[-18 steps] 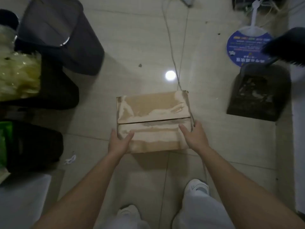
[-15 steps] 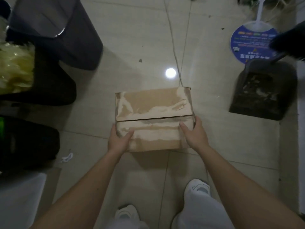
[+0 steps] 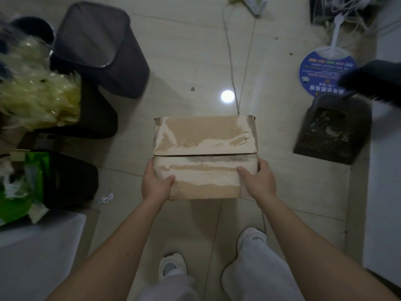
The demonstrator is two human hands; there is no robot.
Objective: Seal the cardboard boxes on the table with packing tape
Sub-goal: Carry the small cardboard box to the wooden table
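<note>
A brown cardboard box (image 3: 204, 135) with torn, whitish patches on its top flaps is held above the tiled floor in the middle of the head view. Its two flaps are folded down and meet at a dark seam. My left hand (image 3: 156, 186) grips the box's near left corner, thumb on top of the near flap. My right hand (image 3: 258, 181) grips the near right corner the same way. No tape roll shows.
A dark mesh bin (image 3: 102, 48) lies tipped at upper left beside bags of yellowish plastic (image 3: 36, 90) and a green bag (image 3: 19, 187). A dustpan (image 3: 334, 131), a round blue fan (image 3: 325, 72) and cables (image 3: 240, 61) lie on the floor. My shoes (image 3: 172, 266) are below.
The box has come up and closer to me in both hands, and the view has shifted slightly. My grip on its near corners is the same.
</note>
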